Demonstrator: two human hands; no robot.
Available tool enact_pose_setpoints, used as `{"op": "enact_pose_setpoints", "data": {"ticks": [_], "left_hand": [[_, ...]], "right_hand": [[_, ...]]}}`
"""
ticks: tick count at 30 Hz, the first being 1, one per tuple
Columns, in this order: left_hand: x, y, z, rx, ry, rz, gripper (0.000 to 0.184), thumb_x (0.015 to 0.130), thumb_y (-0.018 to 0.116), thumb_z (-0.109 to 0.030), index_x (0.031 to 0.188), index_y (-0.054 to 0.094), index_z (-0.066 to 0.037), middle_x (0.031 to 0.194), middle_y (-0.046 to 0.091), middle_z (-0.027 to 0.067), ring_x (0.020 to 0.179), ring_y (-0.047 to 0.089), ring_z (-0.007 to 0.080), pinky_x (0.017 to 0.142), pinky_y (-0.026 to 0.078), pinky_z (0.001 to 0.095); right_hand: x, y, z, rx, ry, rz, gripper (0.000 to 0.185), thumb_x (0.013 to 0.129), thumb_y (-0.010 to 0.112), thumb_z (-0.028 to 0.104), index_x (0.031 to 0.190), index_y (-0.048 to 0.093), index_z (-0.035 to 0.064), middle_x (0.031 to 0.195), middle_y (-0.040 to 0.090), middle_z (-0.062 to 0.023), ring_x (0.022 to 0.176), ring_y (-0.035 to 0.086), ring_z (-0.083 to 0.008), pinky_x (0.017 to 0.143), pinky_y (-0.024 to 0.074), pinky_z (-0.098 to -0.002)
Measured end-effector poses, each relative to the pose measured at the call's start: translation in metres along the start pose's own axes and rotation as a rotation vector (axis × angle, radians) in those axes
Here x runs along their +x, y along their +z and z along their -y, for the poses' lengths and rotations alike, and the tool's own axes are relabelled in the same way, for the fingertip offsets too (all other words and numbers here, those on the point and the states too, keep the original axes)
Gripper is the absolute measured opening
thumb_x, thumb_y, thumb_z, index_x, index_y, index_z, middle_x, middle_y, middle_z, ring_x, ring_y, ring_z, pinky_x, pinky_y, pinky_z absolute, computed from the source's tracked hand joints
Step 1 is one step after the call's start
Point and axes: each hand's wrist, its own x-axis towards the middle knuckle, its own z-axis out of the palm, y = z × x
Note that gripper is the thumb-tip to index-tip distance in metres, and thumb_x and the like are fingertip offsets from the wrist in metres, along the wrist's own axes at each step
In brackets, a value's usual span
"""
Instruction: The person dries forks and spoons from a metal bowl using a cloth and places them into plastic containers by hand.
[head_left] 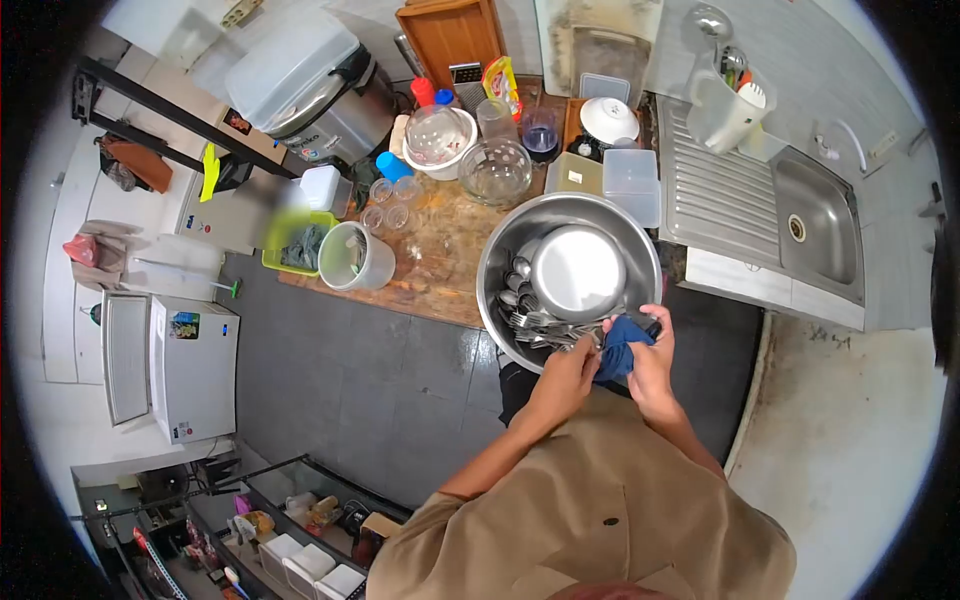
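Note:
A blue cloth (pixel 618 352) is bunched in my right hand (pixel 652 365), over the near right rim of a large steel basin (pixel 492 250). A small dark piece shows by the right fingers; I cannot tell what it is part of. My left hand (pixel 568 378) is closed at the cloth's left side, its fingertips pinched, and what lies between them is hidden. Inside the basin, spoons and forks (pixel 530 322) lie in a loose heap along the left and near side. A shiny round steel vessel (pixel 578 270) sits among them.
Beyond the basin is a wooden table (pixel 440 285) with glass bowls (pixel 496 172), a white tub (pixel 356 262) and a clear plastic container (pixel 632 185). A steel sink (pixel 815 215) stands right. A freezer (pixel 195 370) is at left, a rack (pixel 290 520) below it.

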Motion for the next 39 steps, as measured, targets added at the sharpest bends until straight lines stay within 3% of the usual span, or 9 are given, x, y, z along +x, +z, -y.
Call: {"op": "enact_pose_setpoints", "data": {"ticks": [3, 6, 8, 12, 16, 20, 23, 26, 39], "left_hand": [[-0.011, 0.01, -0.005, -0.02, -0.069, -0.059, 0.016, 0.103, 0.061, -0.012, 0.097, 0.056, 0.002, 0.077, 0.066, 0.025, 0.067, 0.066, 0.0408, 0.062, 0.049, 0.0442], [-0.018, 0.005, -0.006, -0.124, -0.163, -0.008, 0.022, 0.104, 0.063, -0.016, 0.095, 0.055, 0.002, 0.072, 0.065, 0.0173, 0.058, 0.06, 0.0237, 0.058, 0.046, 0.0376], [-0.017, 0.003, -0.01, -0.21, -0.196, -0.006, 0.025, 0.106, 0.065, -0.021, 0.095, 0.056, 0.0, 0.067, 0.06, 0.0036, 0.063, 0.051, 0.0077, 0.057, 0.042, 0.0283], [-0.002, 0.003, -0.013, -0.329, -0.196, 0.054, 0.026, 0.106, 0.065, -0.021, 0.092, 0.056, -0.001, 0.066, 0.059, 0.0015, 0.061, 0.05, 0.0076, 0.056, 0.039, 0.0267], [0.017, 0.015, -0.021, -0.209, -0.156, 0.023, 0.031, 0.105, 0.066, -0.022, 0.085, 0.056, -0.001, 0.065, 0.056, 0.001, 0.059, 0.05, 0.0072, 0.054, 0.038, 0.0265], [0.024, 0.013, -0.017, -0.216, -0.202, 0.019, 0.033, 0.104, 0.068, -0.021, 0.082, 0.056, 0.0, 0.065, 0.055, 0.0005, 0.059, 0.051, 0.0069, 0.053, 0.038, 0.0266], [0.023, 0.013, -0.01, -0.252, -0.156, 0.046, 0.033, 0.103, 0.068, -0.02, 0.082, 0.056, 0.0, 0.065, 0.054, 0.0005, 0.06, 0.051, 0.0067, 0.054, 0.039, 0.0267], [0.022, 0.01, -0.015, -0.233, -0.188, 0.126, 0.031, 0.102, 0.069, -0.02, 0.081, 0.058, 0.001, 0.064, 0.058, 0.0043, 0.057, 0.052, 0.0081, 0.053, 0.04, 0.0281], [0.015, 0.023, -0.015, -0.14, -0.162, 0.056, 0.033, 0.103, 0.068, -0.02, 0.081, 0.055, 0.0, 0.064, 0.052, 0.0023, 0.062, 0.043, 0.0067, 0.055, 0.037, 0.0288]], "right_hand": [[0.026, -0.024, 0.009, 0.157, -0.086, -0.058, 0.046, 0.086, 0.044, -0.018, 0.124, 0.047, 0.0074, 0.108, 0.067, -0.0252, 0.102, 0.071, -0.0372, 0.092, 0.0621, -0.0481], [0.047, -0.032, 0.042, 0.156, -0.056, -0.092, 0.024, 0.098, 0.053, 0.0, 0.121, 0.052, -0.0001, 0.112, 0.066, -0.0229, 0.104, 0.07, -0.0356, 0.097, 0.0607, -0.0478], [0.049, -0.03, 0.052, 0.175, 0.031, -0.043, 0.021, 0.101, 0.05, 0.005, 0.121, 0.052, -0.0001, 0.112, 0.067, -0.023, 0.103, 0.071, -0.0358, 0.093, 0.0611, -0.0474], [0.043, -0.03, 0.037, 0.157, 0.27, 0.126, 0.032, 0.109, 0.036, 0.023, 0.117, 0.057, 0.0006, 0.11, 0.07, -0.0241, 0.102, 0.071, -0.0378, 0.089, 0.0607, -0.0482], [0.025, -0.026, 0.007, 0.399, 0.585, 0.177, 0.045, 0.106, 0.036, 0.032, 0.123, 0.06, -0.0014, 0.116, 0.07, -0.0226, 0.11, 0.069, -0.0386, 0.097, 0.0571, -0.0466], [0.005, -0.016, 0.028, 0.585, 0.446, 0.434, 0.047, 0.101, 0.044, 0.028, 0.134, 0.058, -0.0021, 0.131, 0.064, -0.0243, 0.126, 0.062, -0.0373, 0.105, 0.0533, -0.0475], [0.005, -0.022, 0.033, 0.088, 0.221, 0.431, 0.042, 0.091, 0.068, 0.003, 0.132, 0.06, 0.0021, 0.126, 0.069, -0.0176, 0.118, 0.067, -0.026, 0.1, 0.0558, -0.0399], [0.003, -0.037, 0.025, -0.115, 0.18, 0.396, 0.038, 0.09, 0.074, 0.002, 0.126, 0.062, 0.0019, 0.116, 0.073, -0.0124, 0.107, 0.071, -0.0196, 0.094, 0.0576, -0.035], [0.016, -0.037, 0.041, 0.047, -0.089, 0.031, 0.02, 0.098, 0.072, 0.009, 0.115, 0.063, 0.0011, 0.102, 0.072, -0.0164, 0.095, 0.075, -0.0251, 0.086, 0.0628, -0.0373]]}}
